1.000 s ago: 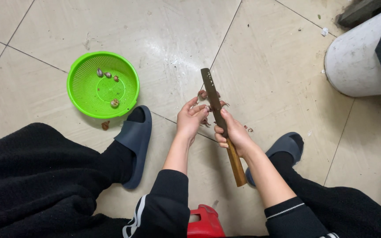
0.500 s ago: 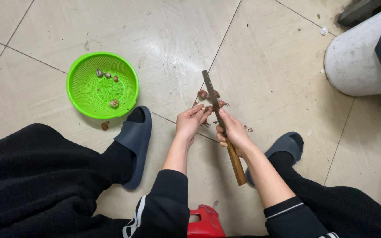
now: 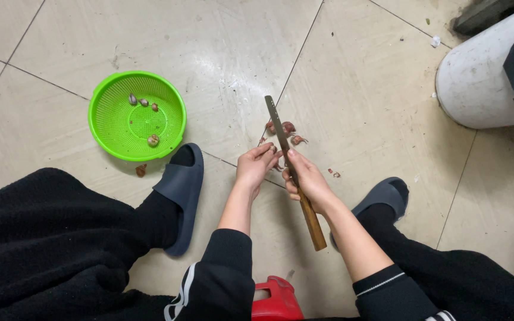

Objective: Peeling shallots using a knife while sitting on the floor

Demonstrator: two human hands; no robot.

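Head view looks straight down on a person seated low over a tiled floor [image 3: 388,89], legs in black trousers spread to either side. The right hand [image 3: 309,181] is closed around a knife [image 3: 290,163], its grip wrapped where the wooden handle meets the blade; the handle runs back toward the near edge and the long narrow blade points far, tilted a little to the left. The left hand [image 3: 256,167] is just beside the blade on its left, fingers curled in against it and pinched on something small that I cannot make out. The two hands are touching or nearly so, at the middle of the scene, above the floor between the feet.

Just beyond the hands, on the floor to the right of the blade tip, lie a few reddish-brown peelings [image 3: 290,131], with smaller scraps [image 3: 333,173] near the right hand. A green basket [image 3: 111,128] sits on the floor to the far left, well apart from the hands, holding a few small bulbs [image 3: 153,140]. One brown scrap [image 3: 141,170] lies just outside its near rim. Each foot wears a grey slipper [image 3: 179,184]. A red stool [image 3: 275,300] shows at the near edge. A white tub [image 3: 477,83] stands at the far right.
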